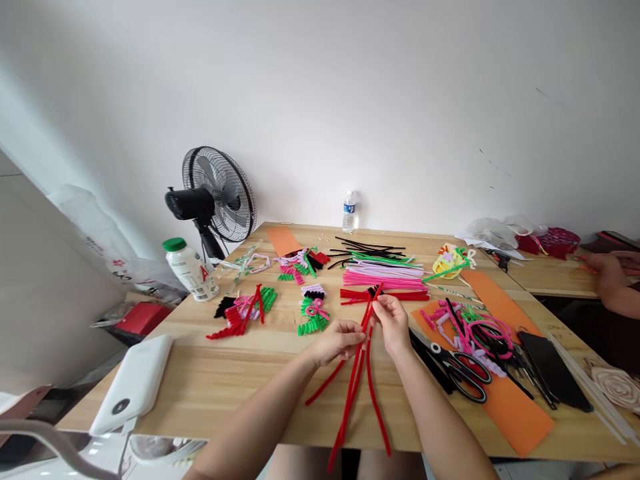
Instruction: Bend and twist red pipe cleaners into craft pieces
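Note:
My left hand (340,340) and my right hand (393,323) both pinch a bunch of long red pipe cleaners (357,383) near their upper ends. The loose ends hang down over the front edge of the wooden table (240,380). Just beyond my hands lie straight pipe cleaners in pink (383,277), red, green and black. Black-handled scissors (463,373) rest to the right of my right hand.
Coiled pipe-cleaner pieces (245,310) sit at centre left. An orange sheet (510,400) holds pink and black twisted shapes. A white bottle with a green cap (190,269), a fan (215,197), a water bottle (350,211), a white device (135,383). Another person's hand (607,270) at far right.

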`<move>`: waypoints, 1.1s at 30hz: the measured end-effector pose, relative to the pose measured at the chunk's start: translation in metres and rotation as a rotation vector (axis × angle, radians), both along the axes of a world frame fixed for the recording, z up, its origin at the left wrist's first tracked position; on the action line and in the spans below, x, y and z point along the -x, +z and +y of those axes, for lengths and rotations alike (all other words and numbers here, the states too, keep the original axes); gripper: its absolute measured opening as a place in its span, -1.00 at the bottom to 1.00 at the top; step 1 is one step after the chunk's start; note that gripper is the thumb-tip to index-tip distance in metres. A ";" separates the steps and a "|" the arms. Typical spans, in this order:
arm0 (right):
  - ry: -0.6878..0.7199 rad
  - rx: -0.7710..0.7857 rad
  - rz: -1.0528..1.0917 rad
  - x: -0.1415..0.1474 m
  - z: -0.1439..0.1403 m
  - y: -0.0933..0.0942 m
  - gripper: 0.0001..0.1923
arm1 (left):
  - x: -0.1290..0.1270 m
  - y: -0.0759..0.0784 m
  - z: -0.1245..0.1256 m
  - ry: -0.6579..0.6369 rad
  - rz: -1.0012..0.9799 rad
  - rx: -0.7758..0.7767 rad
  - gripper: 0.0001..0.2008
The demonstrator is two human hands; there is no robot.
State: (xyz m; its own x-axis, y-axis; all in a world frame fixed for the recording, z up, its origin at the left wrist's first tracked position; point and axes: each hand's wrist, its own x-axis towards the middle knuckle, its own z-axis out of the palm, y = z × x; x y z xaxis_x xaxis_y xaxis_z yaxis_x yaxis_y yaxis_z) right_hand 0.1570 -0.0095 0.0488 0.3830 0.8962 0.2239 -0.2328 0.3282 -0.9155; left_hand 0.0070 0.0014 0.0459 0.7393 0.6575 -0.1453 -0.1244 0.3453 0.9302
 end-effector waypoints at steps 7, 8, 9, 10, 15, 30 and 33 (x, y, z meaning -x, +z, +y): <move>0.021 -0.038 0.296 -0.007 -0.002 0.014 -0.59 | 0.009 0.010 0.003 -0.040 0.000 0.133 -0.73; 0.075 -0.034 0.309 -0.008 -0.003 0.015 -0.60 | 0.009 0.011 0.004 -0.028 -0.008 0.149 -0.74; 0.150 -0.014 0.304 -0.008 -0.004 0.016 -0.63 | 0.009 0.012 0.004 -0.017 -0.020 0.159 -0.73; 0.240 0.026 0.278 -0.007 -0.005 0.015 -0.65 | 0.009 0.012 0.004 -0.010 -0.034 0.162 -0.73; 0.437 0.232 0.088 0.003 -0.010 0.008 -0.75 | 0.008 0.009 0.006 0.010 -0.076 0.116 -0.71; 0.304 -0.136 -0.521 0.002 -0.012 0.004 -0.86 | 0.013 0.001 0.029 0.325 -0.269 0.311 -0.81; 0.386 -0.104 -0.523 0.003 -0.007 -0.004 -0.85 | 0.016 0.007 0.032 0.418 -0.339 0.322 -0.81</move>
